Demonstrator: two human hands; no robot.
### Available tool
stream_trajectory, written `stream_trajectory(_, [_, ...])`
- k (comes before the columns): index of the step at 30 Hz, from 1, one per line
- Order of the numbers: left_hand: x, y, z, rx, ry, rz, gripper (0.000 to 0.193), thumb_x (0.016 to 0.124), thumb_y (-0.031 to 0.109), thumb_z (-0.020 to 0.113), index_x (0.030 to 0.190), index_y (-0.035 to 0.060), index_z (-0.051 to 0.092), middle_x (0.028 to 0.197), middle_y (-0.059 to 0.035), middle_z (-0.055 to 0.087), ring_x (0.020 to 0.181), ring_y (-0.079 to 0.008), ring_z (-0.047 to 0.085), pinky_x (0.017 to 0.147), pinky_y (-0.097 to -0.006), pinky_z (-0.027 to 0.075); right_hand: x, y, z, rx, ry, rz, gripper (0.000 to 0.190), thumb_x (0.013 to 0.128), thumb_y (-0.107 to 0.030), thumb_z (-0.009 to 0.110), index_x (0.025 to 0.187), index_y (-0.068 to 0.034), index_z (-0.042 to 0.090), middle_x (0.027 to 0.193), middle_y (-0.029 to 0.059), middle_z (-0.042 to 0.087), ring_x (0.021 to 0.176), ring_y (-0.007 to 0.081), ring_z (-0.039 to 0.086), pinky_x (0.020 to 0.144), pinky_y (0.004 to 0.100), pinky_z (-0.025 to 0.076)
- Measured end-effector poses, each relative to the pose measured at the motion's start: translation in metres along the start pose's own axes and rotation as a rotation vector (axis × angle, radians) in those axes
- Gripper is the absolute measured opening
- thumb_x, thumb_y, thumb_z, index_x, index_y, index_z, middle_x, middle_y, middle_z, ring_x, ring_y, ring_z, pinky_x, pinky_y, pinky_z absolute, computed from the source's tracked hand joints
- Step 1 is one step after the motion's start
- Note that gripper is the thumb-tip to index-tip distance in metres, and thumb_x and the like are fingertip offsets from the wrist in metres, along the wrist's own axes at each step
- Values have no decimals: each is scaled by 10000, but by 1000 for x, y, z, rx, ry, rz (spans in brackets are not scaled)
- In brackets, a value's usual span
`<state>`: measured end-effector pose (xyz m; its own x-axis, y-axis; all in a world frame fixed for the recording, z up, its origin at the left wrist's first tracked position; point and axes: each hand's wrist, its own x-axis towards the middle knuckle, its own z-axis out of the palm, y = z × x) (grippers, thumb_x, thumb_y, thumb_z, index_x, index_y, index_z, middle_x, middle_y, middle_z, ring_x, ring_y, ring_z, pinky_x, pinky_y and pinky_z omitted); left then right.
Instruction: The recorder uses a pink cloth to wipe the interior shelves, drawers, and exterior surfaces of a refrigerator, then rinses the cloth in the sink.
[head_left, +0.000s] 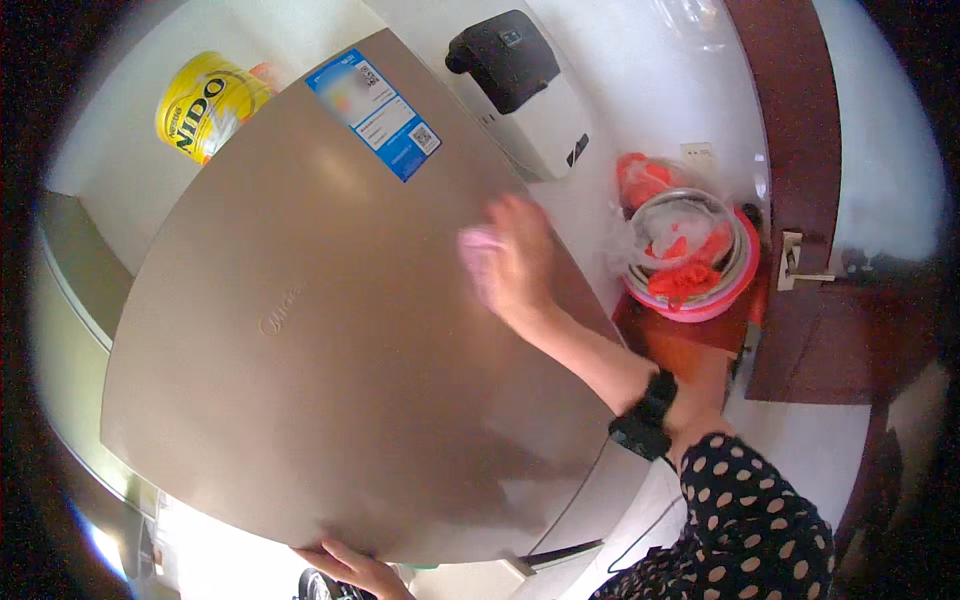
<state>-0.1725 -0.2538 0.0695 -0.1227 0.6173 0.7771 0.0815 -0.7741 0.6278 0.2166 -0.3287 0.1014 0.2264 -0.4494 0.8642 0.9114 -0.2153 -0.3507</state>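
Note:
A large brown appliance door (360, 337), probably a refrigerator's, fills the middle of the view. It bears embossed script and a blue-and-white sticker (375, 112) with printed codes. My right hand (521, 259), blurred by motion, presses a pink cloth (480, 259) against the door's surface near its right edge. A black band (645, 416) is around that wrist. My left hand (360, 570) is at the door's bottom edge in the picture, with fingers over the rim; part of this hand is cut off by the frame.
A yellow Nido can (206, 109) stands beyond the door's upper left edge. At the upper right is a black-and-white appliance (517, 97). Red plastic bags (682, 281) lie in a pink basin (694, 311). Farther right is a dark door with a lever handle (806, 274). A thin cable (649, 540) hangs near my right sleeve.

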Motion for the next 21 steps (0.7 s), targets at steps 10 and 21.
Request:
stream_trajectory(10, [0, 1, -3, 146, 53, -64, 596, 918, 314, 439, 1374, 3, 214, 1390, -191, 276, 1214, -313, 362, 968, -415, 366, 189, -63, 78, 234, 199, -368, 312, 793, -336, 545, 912, -49, 566, 841, 129, 580, 899, 349, 529, 760, 499, 413])
stream_trajectory(21, [11, -3, 8, 370, 144, 31, 481, 852, 413, 520, 1085, -5, 475, 897, -133, 531, 828, -207, 555, 695, -389, 517, -38, 85, 5, 222, -363, 560, 223, 816, -249, 545, 870, -34, 521, 849, 165, 580, 797, 359, 567, 684, 432, 445])
